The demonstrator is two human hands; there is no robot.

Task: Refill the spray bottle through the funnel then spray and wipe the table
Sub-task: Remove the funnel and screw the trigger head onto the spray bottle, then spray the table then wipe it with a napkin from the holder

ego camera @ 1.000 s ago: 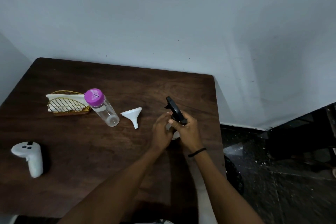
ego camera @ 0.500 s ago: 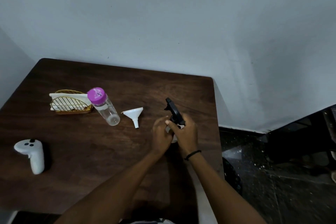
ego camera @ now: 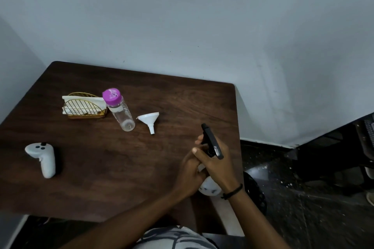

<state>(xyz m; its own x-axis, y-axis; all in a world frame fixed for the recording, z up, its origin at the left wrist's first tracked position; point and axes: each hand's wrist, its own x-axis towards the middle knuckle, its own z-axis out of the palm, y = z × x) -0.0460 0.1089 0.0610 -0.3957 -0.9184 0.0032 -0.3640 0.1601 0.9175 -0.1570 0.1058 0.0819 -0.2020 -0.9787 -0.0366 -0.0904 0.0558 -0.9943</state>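
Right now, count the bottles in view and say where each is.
2. A clear bottle with a purple cap stands beside the napkin holder; the spray bottle is held in both hands near the table's right edge. None appear hidden.

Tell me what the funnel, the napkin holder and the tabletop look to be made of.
Funnel: likely plastic, opaque white, matte, thin-walled and moulded in one piece.
Napkin holder: looks like metal wire with a shiny gold finish; thin curved bars catch the light.
Tabletop: dark brown wood or wood-look laminate; grain shows, which of the two I cannot tell.
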